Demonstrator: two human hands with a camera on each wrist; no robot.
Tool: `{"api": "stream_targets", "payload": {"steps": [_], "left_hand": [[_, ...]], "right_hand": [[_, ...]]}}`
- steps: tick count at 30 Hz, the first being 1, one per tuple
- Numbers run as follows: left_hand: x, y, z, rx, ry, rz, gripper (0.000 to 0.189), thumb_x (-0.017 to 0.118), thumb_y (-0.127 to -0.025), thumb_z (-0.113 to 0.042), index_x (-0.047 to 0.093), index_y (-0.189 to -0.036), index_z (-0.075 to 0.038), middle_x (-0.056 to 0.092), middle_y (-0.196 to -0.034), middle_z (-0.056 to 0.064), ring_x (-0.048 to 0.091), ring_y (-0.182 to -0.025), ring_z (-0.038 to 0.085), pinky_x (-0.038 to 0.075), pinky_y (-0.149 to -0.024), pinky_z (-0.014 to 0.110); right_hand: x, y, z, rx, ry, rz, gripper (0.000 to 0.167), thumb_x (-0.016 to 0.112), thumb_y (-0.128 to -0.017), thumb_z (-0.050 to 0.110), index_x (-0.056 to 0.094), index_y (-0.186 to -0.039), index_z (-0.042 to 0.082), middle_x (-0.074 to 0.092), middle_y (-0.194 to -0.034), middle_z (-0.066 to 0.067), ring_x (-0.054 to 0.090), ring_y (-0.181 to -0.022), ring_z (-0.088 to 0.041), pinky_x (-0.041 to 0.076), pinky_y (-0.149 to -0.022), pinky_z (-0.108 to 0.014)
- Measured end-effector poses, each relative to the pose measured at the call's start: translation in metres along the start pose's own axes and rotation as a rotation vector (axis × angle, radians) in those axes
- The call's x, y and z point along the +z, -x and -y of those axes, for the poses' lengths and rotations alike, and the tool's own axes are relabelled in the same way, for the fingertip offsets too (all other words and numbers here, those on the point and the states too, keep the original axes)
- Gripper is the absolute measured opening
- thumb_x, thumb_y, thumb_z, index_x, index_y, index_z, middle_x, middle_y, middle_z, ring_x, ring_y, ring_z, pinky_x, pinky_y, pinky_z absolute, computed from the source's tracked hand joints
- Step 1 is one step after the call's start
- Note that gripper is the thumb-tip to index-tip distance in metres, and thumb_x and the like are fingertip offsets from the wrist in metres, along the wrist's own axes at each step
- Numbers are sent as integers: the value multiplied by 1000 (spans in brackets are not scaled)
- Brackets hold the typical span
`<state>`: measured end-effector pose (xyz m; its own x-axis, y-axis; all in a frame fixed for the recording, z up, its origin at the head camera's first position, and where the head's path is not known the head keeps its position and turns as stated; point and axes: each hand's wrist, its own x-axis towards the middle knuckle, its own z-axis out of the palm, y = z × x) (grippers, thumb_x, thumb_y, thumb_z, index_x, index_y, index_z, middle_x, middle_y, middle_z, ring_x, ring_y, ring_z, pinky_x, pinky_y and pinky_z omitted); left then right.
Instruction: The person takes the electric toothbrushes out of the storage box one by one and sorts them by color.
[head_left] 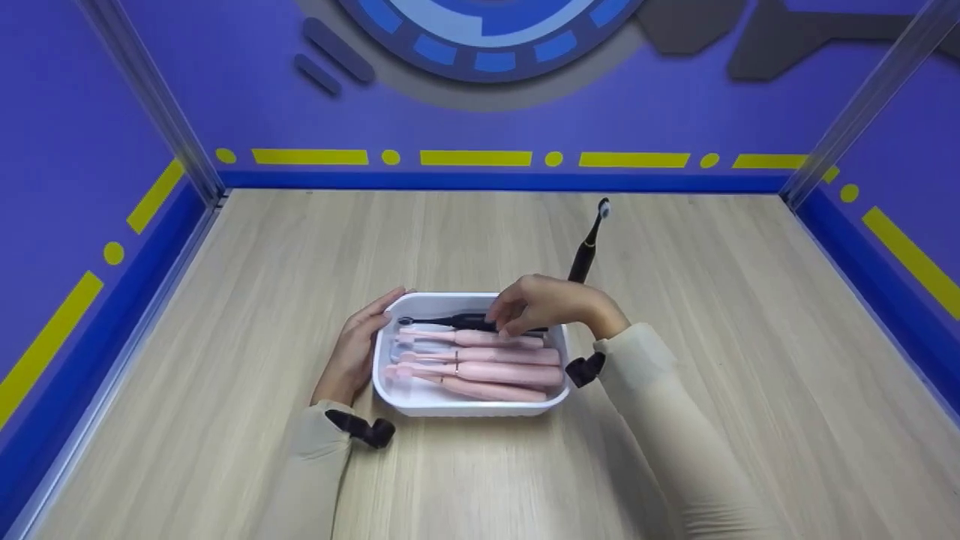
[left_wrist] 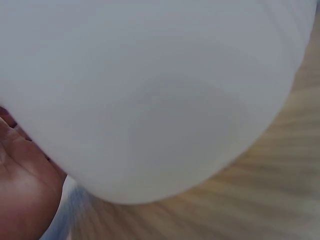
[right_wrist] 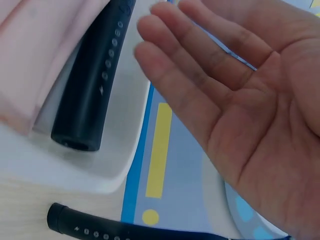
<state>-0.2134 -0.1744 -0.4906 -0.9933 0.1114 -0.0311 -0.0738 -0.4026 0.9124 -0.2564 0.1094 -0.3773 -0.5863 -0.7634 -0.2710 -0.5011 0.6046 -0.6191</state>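
Observation:
A white plastic bin holds several pink electric toothbrushes lying side by side. Along its far side lies a black electric toothbrush, partly covered by the right hand. The left hand grips the bin's left end, thumb at the rim and fingers along the outside; in the left wrist view its palm is beside the white wall. Over the bin's far right part, the right hand hangs with loosely bent fingers, close to the black handle. In the right wrist view these fingers hold nothing.
A second black electric toothbrush lies on the wooden table behind the right hand, head pointing away. Blue-purple panels with yellow marks stand behind and at both sides.

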Motion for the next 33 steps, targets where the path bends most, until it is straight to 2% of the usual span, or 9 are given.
{"api": "stream_targets", "payload": {"steps": [8,14,23,27,33], "left_hand": [[1,-1,-1,-3,-9,1,47,31,-96,2,39,-142,7,39,-150,19,33,-142,24,25,-119,34],[0,-1,-1,3,-9,-1,47,32,-96,2,39,-142,7,41,-149,19,34,-142,24,26,-119,34],[1,-1,0,-6,-6,5,48,31,-96,3,38,-143,6,40,-149,20,34,-142,23,26,-119,33],[1,0,0,-4,-15,-4,48,31,-96,3,38,-143,6,40,-149,20,34,-142,24,26,-119,33],[0,0,0,-2,-15,-1,47,32,-96,3,38,-143,7,40,-149,20,33,-142,23,26,-119,33]], "right_hand": [[6,-7,8,16,15,95,27,68,-85,9,70,-112,4,73,-100,-7,66,-89,-11,55,-81,-24],[9,-11,14,-18,10,143,26,70,-85,12,71,-111,6,73,-97,-6,64,-86,-7,53,-77,-19],[18,-17,19,27,-6,154,25,73,-83,12,72,-107,9,72,-94,-2,62,-84,-4,51,-74,-17],[22,-20,21,-6,28,160,23,70,-84,9,72,-107,8,73,-94,-3,61,-81,-3,51,-72,-15],[25,-22,24,-50,119,156,21,71,-85,14,73,-106,10,74,-93,-2,61,-79,-1,51,-72,-14]]}}
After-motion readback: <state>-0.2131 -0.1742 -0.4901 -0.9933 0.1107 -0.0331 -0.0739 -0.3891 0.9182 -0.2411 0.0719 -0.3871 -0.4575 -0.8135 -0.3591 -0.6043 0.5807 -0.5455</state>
